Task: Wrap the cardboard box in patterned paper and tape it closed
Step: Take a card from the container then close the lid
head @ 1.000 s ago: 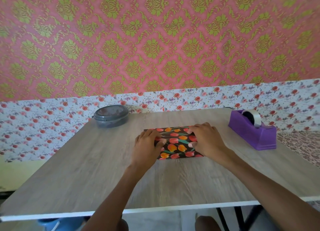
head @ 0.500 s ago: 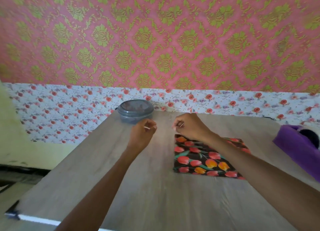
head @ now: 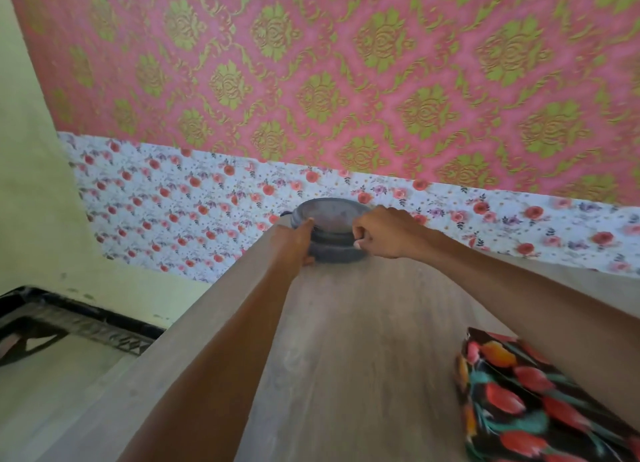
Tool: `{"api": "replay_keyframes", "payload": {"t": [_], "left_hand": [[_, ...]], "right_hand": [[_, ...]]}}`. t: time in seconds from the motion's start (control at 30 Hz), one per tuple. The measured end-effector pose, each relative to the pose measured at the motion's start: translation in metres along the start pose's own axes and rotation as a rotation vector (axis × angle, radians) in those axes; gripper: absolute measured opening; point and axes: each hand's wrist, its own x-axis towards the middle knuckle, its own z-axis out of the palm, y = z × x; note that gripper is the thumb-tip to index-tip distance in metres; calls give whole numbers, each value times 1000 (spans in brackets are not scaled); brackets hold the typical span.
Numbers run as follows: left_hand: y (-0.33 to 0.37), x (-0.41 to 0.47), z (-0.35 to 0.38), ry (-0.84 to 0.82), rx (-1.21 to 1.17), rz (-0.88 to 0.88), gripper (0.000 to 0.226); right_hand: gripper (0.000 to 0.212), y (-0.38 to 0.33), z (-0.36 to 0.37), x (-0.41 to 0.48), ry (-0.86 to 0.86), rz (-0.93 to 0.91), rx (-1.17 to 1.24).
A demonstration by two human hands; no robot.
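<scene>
Two wallpapers, floral band (head: 207, 212) under pink damask (head: 346, 80), behind wood-grain table (head: 363, 357); my left hand (head: 292, 241) and right hand (head: 384, 234) grip grey container (head: 334, 248).

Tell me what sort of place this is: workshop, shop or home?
Probably a home room used for craft work: pink damask wallpaper over a floral strip, and a wood-grain table bearing a wrapped box and a lidded container.

The box (head: 519, 402) is wrapped in black paper printed with red and orange tulips and teal leaves. It lies flat on the wooden table (head: 363, 357) at the near right, partly hidden under a forearm and cut by the frame edge.
</scene>
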Motion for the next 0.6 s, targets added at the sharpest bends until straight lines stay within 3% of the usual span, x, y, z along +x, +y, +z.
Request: {"api": "replay_keyframes", "payload": {"t": [0.17,0.3,0.6], "left_hand": [[10,-6,-5,-12,50,-3,33],[13,-30,-32,-2,153,56,36],[5,-124,-115,-250,262,95,30]], "right_hand": [[12,1,-5,-5,23,-12,72],[6,-18,-18,-29,33,-97,222],[11,-91,-48,-103,-61,-265,456]]}}
